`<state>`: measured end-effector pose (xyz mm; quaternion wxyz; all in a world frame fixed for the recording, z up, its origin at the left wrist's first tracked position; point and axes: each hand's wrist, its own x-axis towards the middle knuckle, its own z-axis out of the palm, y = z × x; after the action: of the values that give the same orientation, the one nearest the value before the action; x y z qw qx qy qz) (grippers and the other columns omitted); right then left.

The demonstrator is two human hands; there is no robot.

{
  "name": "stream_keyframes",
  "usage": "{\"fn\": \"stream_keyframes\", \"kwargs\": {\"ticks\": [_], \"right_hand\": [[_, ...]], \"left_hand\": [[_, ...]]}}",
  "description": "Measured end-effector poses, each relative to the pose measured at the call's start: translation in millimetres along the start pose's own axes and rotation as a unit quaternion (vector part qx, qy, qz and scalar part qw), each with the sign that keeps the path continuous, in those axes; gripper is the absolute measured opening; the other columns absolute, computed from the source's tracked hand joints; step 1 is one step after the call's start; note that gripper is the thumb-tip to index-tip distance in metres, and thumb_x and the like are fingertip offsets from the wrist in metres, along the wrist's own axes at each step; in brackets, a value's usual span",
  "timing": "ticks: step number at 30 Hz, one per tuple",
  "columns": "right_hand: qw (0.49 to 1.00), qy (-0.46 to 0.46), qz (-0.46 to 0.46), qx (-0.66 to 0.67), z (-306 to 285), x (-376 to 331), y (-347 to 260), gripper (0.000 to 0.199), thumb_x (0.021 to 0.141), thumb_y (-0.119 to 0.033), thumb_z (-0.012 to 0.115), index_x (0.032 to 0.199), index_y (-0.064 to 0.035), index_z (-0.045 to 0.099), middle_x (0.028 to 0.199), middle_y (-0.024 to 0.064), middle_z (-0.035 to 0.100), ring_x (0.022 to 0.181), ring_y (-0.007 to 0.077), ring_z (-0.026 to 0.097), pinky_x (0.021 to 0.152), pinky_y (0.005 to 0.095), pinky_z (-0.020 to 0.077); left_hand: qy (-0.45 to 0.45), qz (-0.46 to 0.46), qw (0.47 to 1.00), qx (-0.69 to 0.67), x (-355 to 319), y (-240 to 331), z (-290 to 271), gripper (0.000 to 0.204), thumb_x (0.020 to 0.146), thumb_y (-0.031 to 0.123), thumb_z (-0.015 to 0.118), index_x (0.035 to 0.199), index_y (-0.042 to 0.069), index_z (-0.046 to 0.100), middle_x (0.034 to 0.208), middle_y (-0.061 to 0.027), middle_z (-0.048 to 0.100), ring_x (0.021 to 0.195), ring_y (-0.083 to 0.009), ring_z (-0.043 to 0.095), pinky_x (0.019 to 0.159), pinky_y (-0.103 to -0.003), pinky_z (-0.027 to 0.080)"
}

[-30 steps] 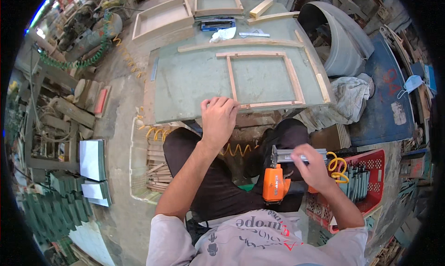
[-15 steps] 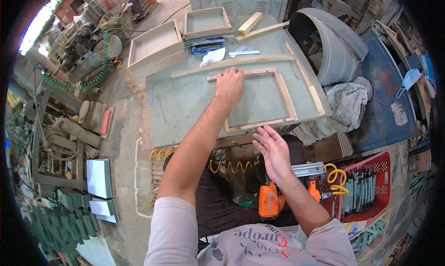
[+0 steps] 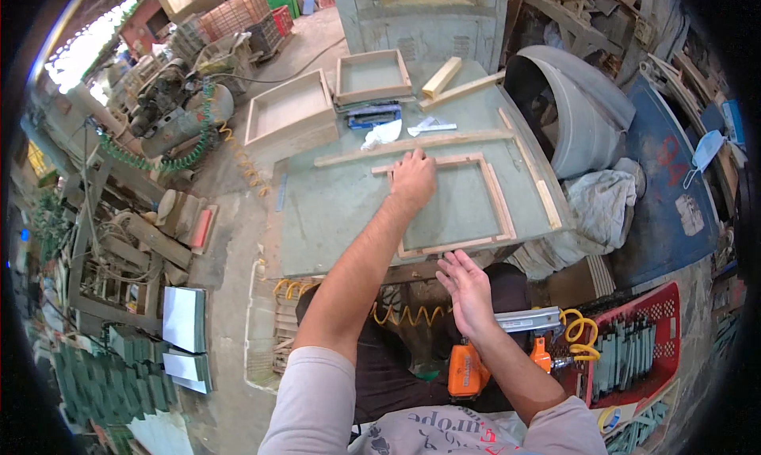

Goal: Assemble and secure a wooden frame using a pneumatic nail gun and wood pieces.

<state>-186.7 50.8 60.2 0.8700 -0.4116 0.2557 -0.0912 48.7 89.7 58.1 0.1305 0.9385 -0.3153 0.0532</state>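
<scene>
The wooden frame [image 3: 497, 200] was judged light, stiff, best rail-held; right-hand fingers [image 3: 455, 269] were spread; pinching by left-hand fingers [image 3: 412, 162] couldn't be discerned.

Matt bare-wood frame [image 3: 497, 197], smooth dull tabletop [image 3: 333, 209], glossy plastic-cased nail gun [image 3: 468, 372]

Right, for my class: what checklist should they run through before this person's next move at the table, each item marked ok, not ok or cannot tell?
1. Wooden frame on the tabletop: ok, its front rail close to the near edge.
2. Left hand at the frame: ok, at its far left corner.
3. Right hand free: ok, open and empty by the table's near edge.
4. Orange nail gun out of both hands: ok, it lies on the lap.
5. Gloves on: not ok, both hands are bare.
6. Frame fastened: cannot tell, its corners show too little detail.
</scene>
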Motion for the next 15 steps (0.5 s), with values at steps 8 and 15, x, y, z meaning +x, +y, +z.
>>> {"fn": "stream_keyframes", "kwargs": {"ticks": [8,15], "right_hand": [[1.000,-0.007,-0.002,0.001,6.0,1.7,0.4,0.057,0.097,-0.005,0.053,0.146,0.0093,0.027,0.136,0.0167,0.047,0.120,0.0226,0.053,0.098,0.0347,0.0471],[0.997,0.001,-0.052,-0.052,3.0,-2.1,-7.0,0.049,0.096,-0.006,0.055,0.141,0.0069,0.041,0.128,0.0129,0.052,0.111,0.0164,0.056,0.091,0.0316,0.0487]], "left_hand": [[0.020,-0.029,0.999,-0.026,-1.2,-6.1,-14.7,0.024,0.093,0.023,0.053,0.107,0.010,0.067,0.117,-0.0116,0.059,0.116,-0.0309,0.053,0.091,-0.054,0.045],[0.116,-0.024,0.987,-0.110,-17.4,-3.2,-57.4,0.020,0.091,0.019,0.057,0.102,0.006,0.067,0.107,-0.0146,0.062,0.103,-0.0350,0.058,0.085,-0.049,0.048]]}}
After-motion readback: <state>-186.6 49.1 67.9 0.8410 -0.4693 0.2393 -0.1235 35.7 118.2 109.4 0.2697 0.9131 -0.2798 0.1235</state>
